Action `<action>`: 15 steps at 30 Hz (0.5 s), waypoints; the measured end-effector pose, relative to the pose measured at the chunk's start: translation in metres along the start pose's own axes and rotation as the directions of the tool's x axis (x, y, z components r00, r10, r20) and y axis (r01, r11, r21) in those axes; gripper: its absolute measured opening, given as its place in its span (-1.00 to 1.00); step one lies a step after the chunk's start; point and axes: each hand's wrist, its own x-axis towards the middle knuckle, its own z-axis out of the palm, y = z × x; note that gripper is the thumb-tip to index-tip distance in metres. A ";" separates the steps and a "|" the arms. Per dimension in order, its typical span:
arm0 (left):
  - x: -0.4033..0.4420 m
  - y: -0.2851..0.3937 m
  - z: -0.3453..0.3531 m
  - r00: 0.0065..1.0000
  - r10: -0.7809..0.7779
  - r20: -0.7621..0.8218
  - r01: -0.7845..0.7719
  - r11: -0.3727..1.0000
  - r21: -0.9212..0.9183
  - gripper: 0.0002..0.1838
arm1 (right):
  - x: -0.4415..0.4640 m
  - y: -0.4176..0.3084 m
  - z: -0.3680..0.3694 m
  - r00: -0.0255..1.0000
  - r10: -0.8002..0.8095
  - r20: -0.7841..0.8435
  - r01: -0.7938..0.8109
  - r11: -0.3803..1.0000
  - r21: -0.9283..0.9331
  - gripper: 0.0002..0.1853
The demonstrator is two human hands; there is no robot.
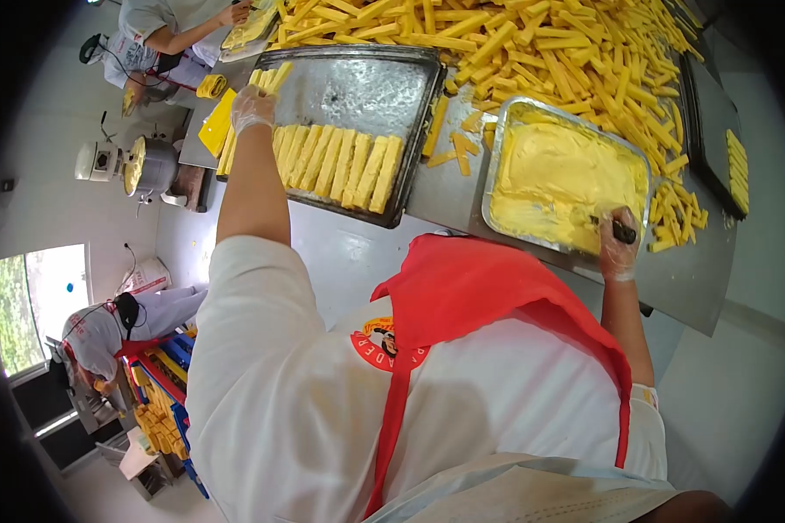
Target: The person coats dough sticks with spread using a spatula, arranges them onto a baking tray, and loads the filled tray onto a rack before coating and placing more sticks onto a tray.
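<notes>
Along the near edge of the bench (434, 190), the baking tray (349, 83) is set before the gloved left hand (255, 106) and the metal pan (494, 166) before the gloved right hand (619, 244), presumably so that both can be reached from one standing place. In the pan the yellow spread (554, 170) is held, kept from the bench by raised walls. The dark handle (624, 231) of a tool is closely wrapped by the right fingers at the pan's near right corner, a firm hold that seems suited to pushing through something thick; the working end is mostly lost in the spread. The left fingers are curled at the tray's far left corner, right beside a few yellow sticks (277, 77); whether these are pinched or merely touched cannot be told. On the tray a row of sticks (331, 166) is laid side by side along the near edge, apparently to save room, with bare metal left beyond it. Behind the pan a loose heap of sticks (549, 52) is piled, likely kept there as a stock within arm's reach, and at the far right another row (737, 170) is carried by a second tray (708, 113).
</notes>
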 end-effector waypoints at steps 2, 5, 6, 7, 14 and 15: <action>0.024 -0.039 0.028 0.995 -0.028 0.092 0.020 0.995 0.095 -0.71 | 0.003 -0.004 0.002 1.000 0.013 0.007 -0.013 0.999 -0.041 -0.87; 0.045 -0.057 0.052 0.989 -0.039 0.142 -0.007 0.952 0.306 -0.60 | 0.001 -0.005 0.005 0.999 0.055 0.005 -0.054 0.998 -0.033 -0.87; 0.045 -0.044 0.044 0.989 -0.025 0.143 -0.019 0.955 0.295 -0.60 | 0.001 -0.008 0.005 0.999 0.047 0.004 -0.047 0.998 -0.035 -0.87; 0.042 -0.029 0.036 0.999 0.025 -0.020 -0.020 0.977 0.211 -0.57 | 0.001 -0.016 0.005 0.999 0.036 0.005 -0.036 0.997 -0.075 -0.86; 0.114 0.132 0.042 0.950 0.283 0.131 -0.274 0.958 -0.082 -0.54 | 0.008 -0.043 0.013 0.999 -0.037 -0.020 0.032 0.971 -0.236 -0.84; 0.118 0.153 0.049 0.931 0.343 0.126 -0.337 0.939 -0.067 -0.53 | 0.006 -0.036 0.015 0.999 -0.039 -0.022 0.032 0.967 -0.251 -0.82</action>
